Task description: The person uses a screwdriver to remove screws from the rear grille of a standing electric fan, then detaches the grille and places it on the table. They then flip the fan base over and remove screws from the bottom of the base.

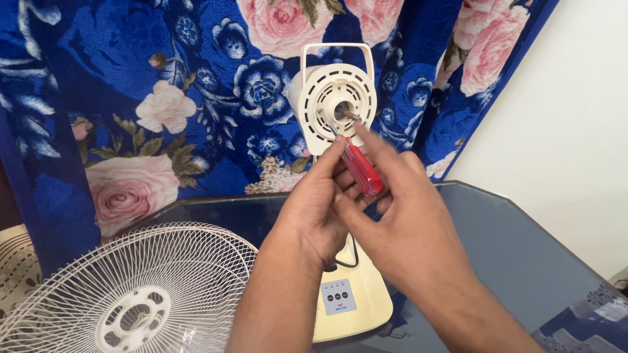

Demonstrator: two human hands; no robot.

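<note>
Both hands meet in front of the cream fan motor housing (337, 98), which stands upright on its base (353, 297) near the back edge of the dark glass table (523, 235). The left hand (314, 209) curls its fingers around the red handle of the screwdriver (356, 167), thumb up along it. The right hand (399, 222) also closes partly on the handle, forefinger stretched toward the motor shaft (350, 114). The screwdriver's tip rests on the housing's slotted face. The detached wire fan guard (131, 294) lies at the table's left edge, leaving open glass on the right. A blue floral curtain (163, 98) hangs close behind.
</note>
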